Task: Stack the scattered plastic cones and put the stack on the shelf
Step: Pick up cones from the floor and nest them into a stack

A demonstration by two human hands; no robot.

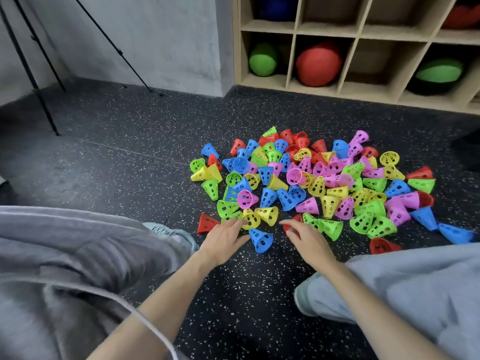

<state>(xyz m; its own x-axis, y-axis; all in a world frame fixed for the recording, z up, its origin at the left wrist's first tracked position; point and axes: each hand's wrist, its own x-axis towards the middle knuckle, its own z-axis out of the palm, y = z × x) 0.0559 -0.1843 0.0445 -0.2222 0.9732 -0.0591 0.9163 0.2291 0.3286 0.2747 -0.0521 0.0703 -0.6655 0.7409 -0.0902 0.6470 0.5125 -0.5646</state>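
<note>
- Cones (pixel 319 183) lie scattered in a heap on the floor (pixel 130 165), near the shelf (pixel 350 35).
- Left hand (pixel 223 240), fingers relaxed, reaches a yellow cone (pixel 250 218).
- Right hand (pixel 306 240), fingers loose, hovers over a red cone (pixel 296 219), gripping nothing.

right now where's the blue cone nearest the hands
In the head view the blue perforated plastic cone lies on the speckled black floor at the near edge of the pile, between the left hand and right hand.

Single head-worn view, looking forward and down, close over floor (pixel 130 165), shelf (pixel 293 24) beyond
</note>
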